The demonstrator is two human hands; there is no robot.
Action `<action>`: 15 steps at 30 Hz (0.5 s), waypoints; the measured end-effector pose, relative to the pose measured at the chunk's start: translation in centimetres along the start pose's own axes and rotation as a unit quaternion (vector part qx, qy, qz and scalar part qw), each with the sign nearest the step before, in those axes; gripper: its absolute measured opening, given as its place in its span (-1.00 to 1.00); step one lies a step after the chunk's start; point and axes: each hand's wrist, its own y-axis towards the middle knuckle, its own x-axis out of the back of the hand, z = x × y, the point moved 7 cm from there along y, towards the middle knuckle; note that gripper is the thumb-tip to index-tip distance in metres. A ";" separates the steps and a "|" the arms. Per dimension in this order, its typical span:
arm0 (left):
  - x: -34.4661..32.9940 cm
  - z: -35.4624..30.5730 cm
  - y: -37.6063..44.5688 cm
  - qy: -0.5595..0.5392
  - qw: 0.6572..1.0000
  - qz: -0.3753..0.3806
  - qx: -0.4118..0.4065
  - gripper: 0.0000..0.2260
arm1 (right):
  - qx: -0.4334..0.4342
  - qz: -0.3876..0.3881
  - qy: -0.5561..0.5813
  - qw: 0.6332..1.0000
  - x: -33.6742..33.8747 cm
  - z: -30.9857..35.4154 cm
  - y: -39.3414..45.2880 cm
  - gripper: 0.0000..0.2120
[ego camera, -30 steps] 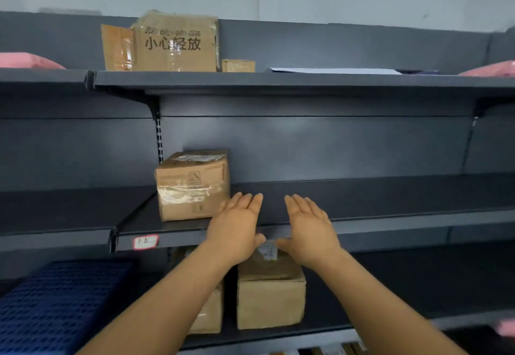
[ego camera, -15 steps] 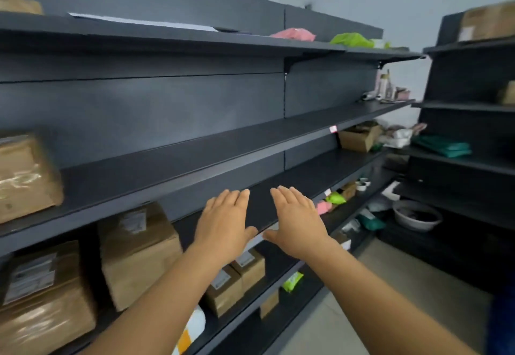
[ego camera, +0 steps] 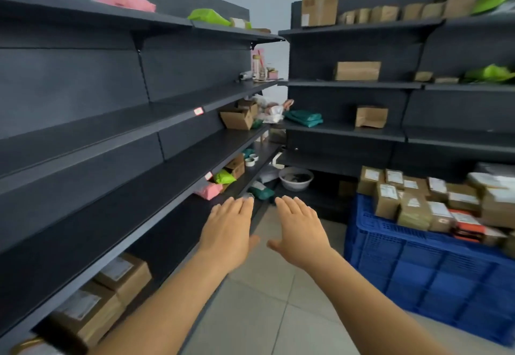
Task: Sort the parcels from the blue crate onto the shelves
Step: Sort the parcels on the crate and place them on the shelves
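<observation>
Running along the left side from 7 o'clock toward 12, the dark shelves (ego camera: 117, 142) carry little; brown boxes (ego camera: 111, 290) sit on the lowest level near 7 o'clock; a pink bag (ego camera: 125, 2) and a green bag (ego camera: 207, 16) lie on the top shelf near 11 o'clock; farther down the row, an open carton (ego camera: 237, 118) sits on a middle shelf, with another pink bag (ego camera: 209, 190) and green bag (ego camera: 223, 177) on a lower one; a pale bowl (ego camera: 296, 178) rests low in the corner near the centre.

Held out in front, the left hand (ego camera: 227, 230) is flat, palm down, fingers (ego camera: 237, 207) spread straight and released, grasping nothing; just beside it, apart by a narrow gap, the right hand (ego camera: 299, 229) is the same, open and empty, thumb pointing toward the left one; both hang over the tiled floor (ego camera: 267, 313) at about 6 o'clock.

Further right, the back shelves (ego camera: 362, 84) hold scattered brown boxes, a dark green bag (ego camera: 305, 118) and bright green bags near 2 o'clock; the blue crate (ego camera: 423, 271) stands on the floor at about 4 o'clock, well apart from the hands; the parcels (ego camera: 412, 201) are piled in it above its rim, mostly brown boxes with white labels, one orange-red (ego camera: 466, 225); blur softens the right edge.
</observation>
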 end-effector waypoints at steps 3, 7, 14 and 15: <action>-2.1 -6.7 2.7 -0.007 0.999 0.009 -0.031 -0.34 | -0.046 0.009 -0.003 0.999 0.6 -7.5 -1.4 -0.12; -5.0 -15.9 6.2 -0.022 0.997 0.028 -0.065 -0.32 | -0.098 0.017 -0.007 0.995 1.9 -17.9 -3.4 -0.12; -8.9 -30.0 11.0 -0.053 0.990 0.046 -0.123 -0.30 | -0.171 0.014 -0.023 0.985 4.3 -32.4 -7.4 -0.16; -9.3 -31.8 11.5 -0.057 0.988 0.047 -0.133 -0.31 | -0.180 0.010 -0.026 0.983 4.7 -34.1 -7.9 -0.17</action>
